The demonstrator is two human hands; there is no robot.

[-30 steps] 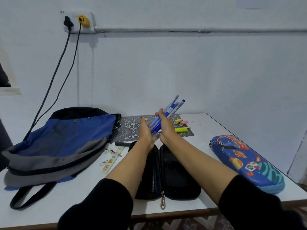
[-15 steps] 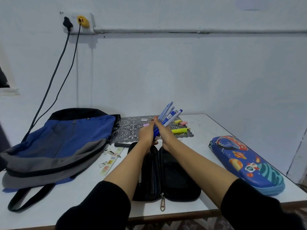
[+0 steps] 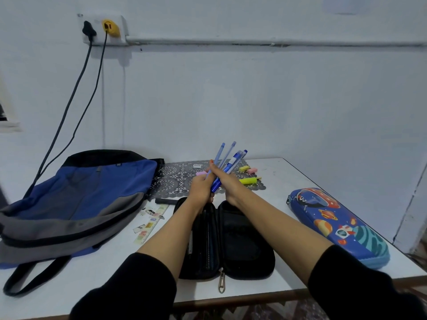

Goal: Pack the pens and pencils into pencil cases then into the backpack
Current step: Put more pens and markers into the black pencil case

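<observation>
A blue and grey backpack lies flat at the left of the white table; nothing shows as packed into it, and whether its zip is open cannot be told. Just right of it, a patterned ruler and a black marker lie loose on the tabletop. At centre, a black pencil case is unzipped and spread wide, with what appear to be a few slim items in its left half. Above its far end, a person's left hand and right hand together grip a bundle of blue pens. The left fingers curl round the lower ends and the right hand wraps the middle, while the upper ends fan out toward the wall. The pens are held clear of the case, not yet in it. Beyond, on a lace mat, lies a yellow highlighter. At far right, a space-print pencil case lies closed. The job looks to be in its early stages.
</observation>
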